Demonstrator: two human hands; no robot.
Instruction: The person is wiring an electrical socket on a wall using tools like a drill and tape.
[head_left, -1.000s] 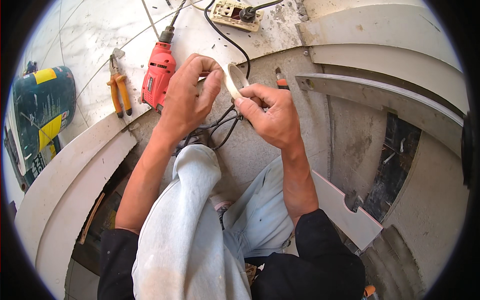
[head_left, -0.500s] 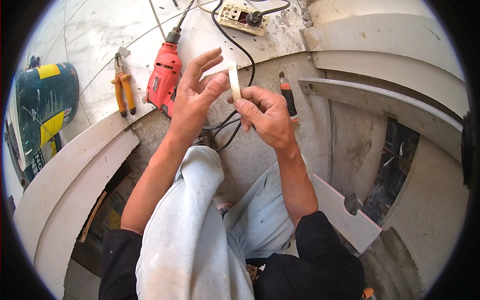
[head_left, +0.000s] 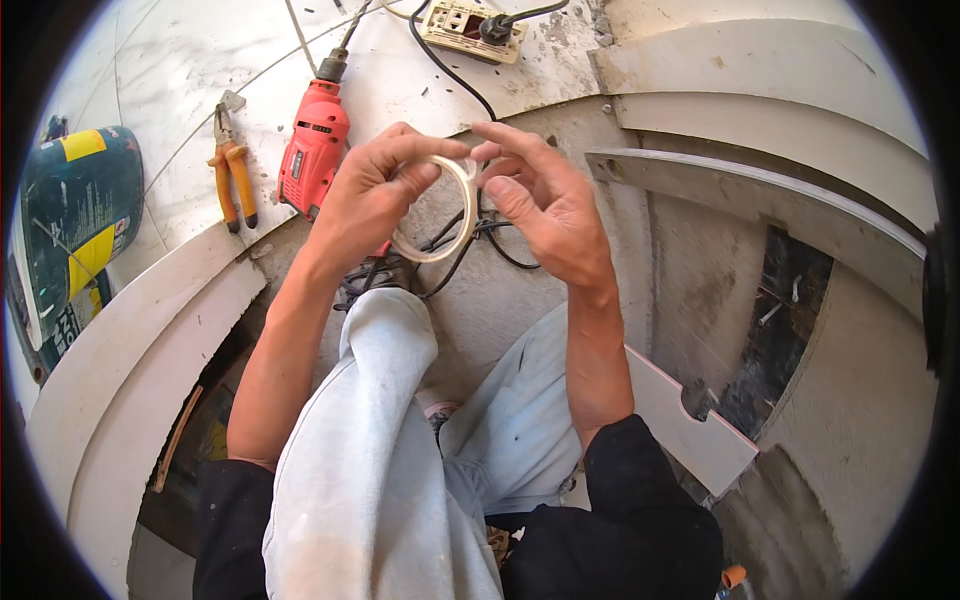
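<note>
A thin pale roll of tape (head_left: 452, 240) is held up between both hands, above my raised knee. My left hand (head_left: 370, 195) grips its left rim with thumb and fingers. The fingertips of my right hand (head_left: 540, 205) pinch the ring's upper right edge. Black cables (head_left: 470, 245) lie on the concrete below the ring.
A red electric drill (head_left: 312, 145) lies just beyond my left hand, with orange-handled pliers (head_left: 232, 170) to its left. A socket strip (head_left: 465, 25) with a black plug sits at the top. A green and yellow power tool (head_left: 70, 220) lies far left. Curved white boards (head_left: 130, 330) surround me.
The tape roll has turned from edge-on to showing its open ring. Both hands have shifted slightly lower and my right fingers have spread along the rim.
</note>
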